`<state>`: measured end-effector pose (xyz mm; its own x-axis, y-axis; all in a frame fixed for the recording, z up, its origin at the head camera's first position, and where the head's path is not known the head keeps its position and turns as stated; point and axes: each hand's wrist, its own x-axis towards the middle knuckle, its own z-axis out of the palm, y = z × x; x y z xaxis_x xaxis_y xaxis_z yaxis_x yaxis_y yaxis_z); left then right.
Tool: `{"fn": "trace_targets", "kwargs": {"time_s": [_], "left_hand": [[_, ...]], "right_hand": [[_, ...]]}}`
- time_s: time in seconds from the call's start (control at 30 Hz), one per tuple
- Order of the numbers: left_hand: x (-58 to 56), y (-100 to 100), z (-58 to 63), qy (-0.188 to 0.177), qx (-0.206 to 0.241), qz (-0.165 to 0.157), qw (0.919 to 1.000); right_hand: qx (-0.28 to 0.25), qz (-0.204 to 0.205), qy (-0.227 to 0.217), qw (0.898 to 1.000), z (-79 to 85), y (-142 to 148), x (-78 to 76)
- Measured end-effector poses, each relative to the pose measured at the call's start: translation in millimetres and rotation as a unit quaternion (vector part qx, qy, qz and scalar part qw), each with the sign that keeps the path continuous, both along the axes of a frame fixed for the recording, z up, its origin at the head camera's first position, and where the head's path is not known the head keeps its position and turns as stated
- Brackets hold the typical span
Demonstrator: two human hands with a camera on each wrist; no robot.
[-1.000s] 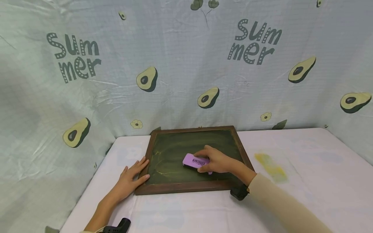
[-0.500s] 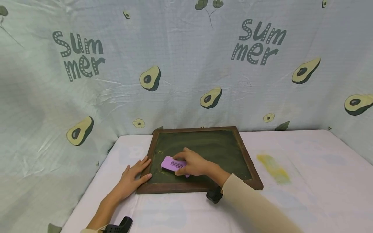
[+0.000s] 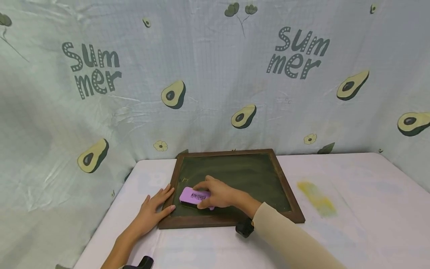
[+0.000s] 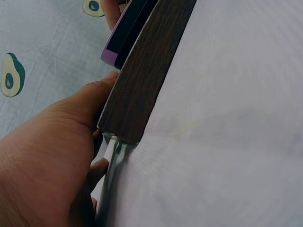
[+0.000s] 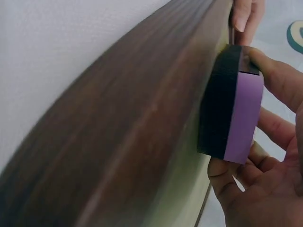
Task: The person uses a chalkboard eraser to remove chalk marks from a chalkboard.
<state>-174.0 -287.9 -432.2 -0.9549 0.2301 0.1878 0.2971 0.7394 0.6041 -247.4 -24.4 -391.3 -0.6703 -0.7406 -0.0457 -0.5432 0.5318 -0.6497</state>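
A small chalkboard [image 3: 248, 179] with a brown wooden frame lies on the table, smeared with faint yellow chalk. My right hand [image 3: 220, 193] grips a purple board eraser [image 3: 190, 195], thumb and fingers on its opposite edges. In the right wrist view, the dark felt side of the eraser [image 5: 218, 106] faces the board surface, close beside the near frame rail. My left hand [image 3: 151, 211] rests on the board's left frame edge with fingers spread and extended. A small yellow chalk mark [image 3: 184, 179] shows near the board's upper left; the eraser hides part of the surface below it.
White cloth covers the table [image 3: 362, 194], with a yellow smudge [image 3: 317, 198] right of the board. Behind the board hangs a pale curtain [image 3: 208, 74] printed with avocados and lettering. A dark wrist camera [image 3: 245, 228] sits under the right wrist, near the front frame.
My right hand has slid the eraser leftward from mid-board to the lower left, where it now covers some yellow chalk lines. The left hand has stayed on the frame.
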Motion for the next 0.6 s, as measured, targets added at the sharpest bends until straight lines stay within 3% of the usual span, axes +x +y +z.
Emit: {"fn": "trace_targets", "kwargs": {"time_s": [0.17,0.33,0.6], "left_hand": [[1.3,-0.2,-1.0,-0.004,-0.001,0.003,1.0000],[2.9,0.3,0.4,-0.016,0.003,0.009,0.9998],[-0.4,2.5,3.6,-0.022,-0.004,0.007,0.9997]], "right_hand": [[-0.001,0.006,0.007,1.000,3.4,5.4,5.9],[-0.031,-0.022,0.027,0.999,5.5,23.8,13.4],[-0.092,-0.081,0.061,0.991,18.5,115.9,11.0]]}}
